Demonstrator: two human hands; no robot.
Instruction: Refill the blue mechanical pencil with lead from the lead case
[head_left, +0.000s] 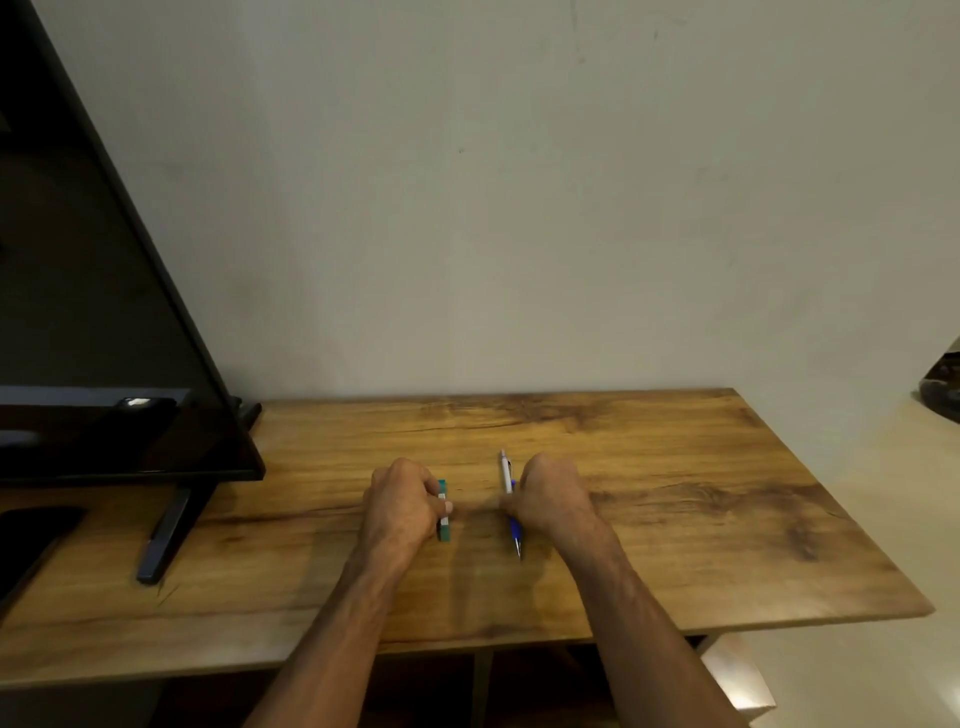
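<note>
Screens first: a dark monitor (104, 312) stands at the left of the frame on the wooden table (675, 519). Trouble could start in the middle. The lead case (443, 512) is small and thin, so it may slip or spill lead if it tips when opened. Lead could also snap if pushed in crooked. The left hand (400, 506) curls its fingers and thumb round the case. Just right of it, the blue mechanical pencil (511, 499) points its tip down the frame. The right hand (550, 493), knuckles up, grips its middle.
</note>
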